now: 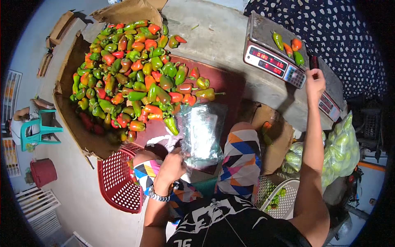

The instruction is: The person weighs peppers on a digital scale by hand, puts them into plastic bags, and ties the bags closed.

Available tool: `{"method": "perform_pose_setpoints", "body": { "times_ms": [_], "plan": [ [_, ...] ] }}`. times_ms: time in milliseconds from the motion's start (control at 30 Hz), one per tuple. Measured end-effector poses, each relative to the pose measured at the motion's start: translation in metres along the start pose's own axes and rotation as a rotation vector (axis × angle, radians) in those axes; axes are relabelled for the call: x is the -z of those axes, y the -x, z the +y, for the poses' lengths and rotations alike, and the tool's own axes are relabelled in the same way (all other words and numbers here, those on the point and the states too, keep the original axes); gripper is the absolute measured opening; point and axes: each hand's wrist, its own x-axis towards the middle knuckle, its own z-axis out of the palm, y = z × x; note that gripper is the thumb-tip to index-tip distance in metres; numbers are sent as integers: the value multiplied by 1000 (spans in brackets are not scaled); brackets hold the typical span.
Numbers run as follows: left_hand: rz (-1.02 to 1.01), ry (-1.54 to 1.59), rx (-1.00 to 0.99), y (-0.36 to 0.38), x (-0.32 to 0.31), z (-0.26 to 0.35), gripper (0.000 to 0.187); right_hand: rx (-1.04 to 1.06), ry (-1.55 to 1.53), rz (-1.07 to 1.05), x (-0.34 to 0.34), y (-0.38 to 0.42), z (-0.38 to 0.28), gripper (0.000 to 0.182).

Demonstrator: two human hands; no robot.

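My left hand [172, 165], with a metal watch on the wrist, is closed at the lower left edge of a stack of clear plastic bags [201, 133] and grips a bag's edge. Reaching forward, my right hand [315, 82] has its fingers curled just right of a digital scale [267, 61]; whatever it pinches, if anything, is too small to make out. Several peppers lie on the scale's plate, among them a green pepper [298, 58] and an orange pepper [296, 44]. A large heap of green, red and orange peppers [135, 76] spreads from an open cardboard box over a dark red surface.
A second scale [329, 108] stands beside my right forearm. Below it are a plastic sack of green produce [339, 154] and a pale basket [288, 199]. A red basket [123, 185] sits at lower left. Farther left, a person is near a green chair [40, 128].
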Motion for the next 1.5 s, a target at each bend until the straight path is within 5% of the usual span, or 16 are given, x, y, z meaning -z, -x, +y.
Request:
{"method": "perform_pose_setpoints", "body": {
  "times_ms": [100, 300, 533, 1067, 1267, 1300, 1500],
  "plan": [
    [9, -2, 21, 0, 5, 5, 39, 25, -107, 67, 15, -45, 10, 31],
    [-5, -1, 53, -2, 1, 4, 35, 183, 154, 112, 15, -79, -10, 39],
    [-10, -5, 63, -2, 2, 2, 37, 140, 303, -137, -29, -101, -5, 46],
    [-45, -7, 95, -3, 3, 5, 40, 56, 388, -263, -41, -99, 13, 56],
    [-35, -58, 30, -4, 1, 1, 39, 101, 459, -316, -70, -92, 18, 70],
    [-45, -56, 42, -4, 1, 1, 39, 44, 493, -423, -68, -90, 5, 84],
    [-65, -26, 94, -5, 3, 0, 39, -88, 588, -377, -102, -73, -13, 101]
  ]
}}
